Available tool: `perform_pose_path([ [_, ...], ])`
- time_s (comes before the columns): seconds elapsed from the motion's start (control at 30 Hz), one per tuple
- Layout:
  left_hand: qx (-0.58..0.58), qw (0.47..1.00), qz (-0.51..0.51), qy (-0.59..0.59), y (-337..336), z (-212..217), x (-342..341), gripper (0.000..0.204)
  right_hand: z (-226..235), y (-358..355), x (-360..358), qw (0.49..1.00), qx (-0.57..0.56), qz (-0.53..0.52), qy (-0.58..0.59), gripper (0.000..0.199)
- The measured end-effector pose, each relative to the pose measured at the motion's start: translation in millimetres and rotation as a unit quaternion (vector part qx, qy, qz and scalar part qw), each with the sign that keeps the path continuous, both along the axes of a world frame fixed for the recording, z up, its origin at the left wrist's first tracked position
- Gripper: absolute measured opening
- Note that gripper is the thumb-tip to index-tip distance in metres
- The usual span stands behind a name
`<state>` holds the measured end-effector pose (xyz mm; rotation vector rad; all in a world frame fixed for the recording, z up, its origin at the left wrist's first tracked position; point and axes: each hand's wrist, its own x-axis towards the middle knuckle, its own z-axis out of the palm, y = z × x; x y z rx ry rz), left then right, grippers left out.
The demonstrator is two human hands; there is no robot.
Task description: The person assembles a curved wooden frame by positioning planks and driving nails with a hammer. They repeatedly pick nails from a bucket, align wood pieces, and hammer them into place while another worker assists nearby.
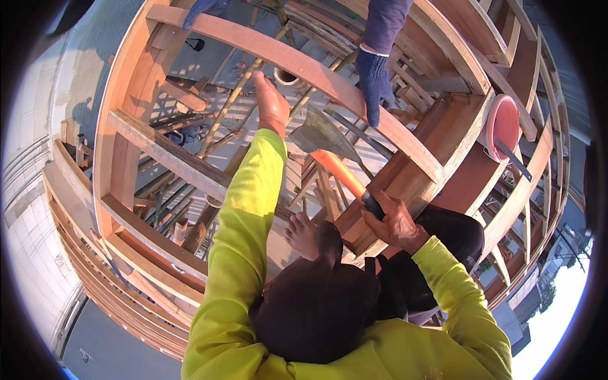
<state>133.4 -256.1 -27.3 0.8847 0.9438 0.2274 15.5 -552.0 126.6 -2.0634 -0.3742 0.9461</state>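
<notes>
My left hand [272,104], bare, reaches forward with its fingers stretched out. It is near the curved wooden plank [278,54], and I see nothing held in it. My right hand [396,223] is wrapped round the black grip of an orange-handled tool [342,174]. A broad grey blade-like shape [323,133] lies at the far end of the orange shaft; I cannot tell for sure whether it is the tool's head. Across from me, a co-worker's blue-gloved hand [375,82] grips the plank near its right part, and another blue glove [201,11] touches its left end.
Wooden frame beams [168,149] surround the opening, with bamboo poles [231,104] and loose wood below. My bare foot [301,235] rests on a beam. A red bucket [505,117] with a flat stick stands at the right. Curved ribs [114,304] run along the left.
</notes>
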Motion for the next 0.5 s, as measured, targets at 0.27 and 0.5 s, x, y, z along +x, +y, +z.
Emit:
perform_pose_path([
  [0.27, -0.027, 0.992, -0.062, 0.106, 4.3, 0.6, 50.0, 0.085, 31.0, -44.6, -11.6, 0.99, -0.064, -0.127, 0.0, 0.03],
  [0.5, -0.001, 0.984, -0.132, 0.116, 12.1, 3.9, 47.9, 0.087, 15.7, -57.9, -19.8, 0.95, 0.026, -0.311, -0.031, 0.019],
])
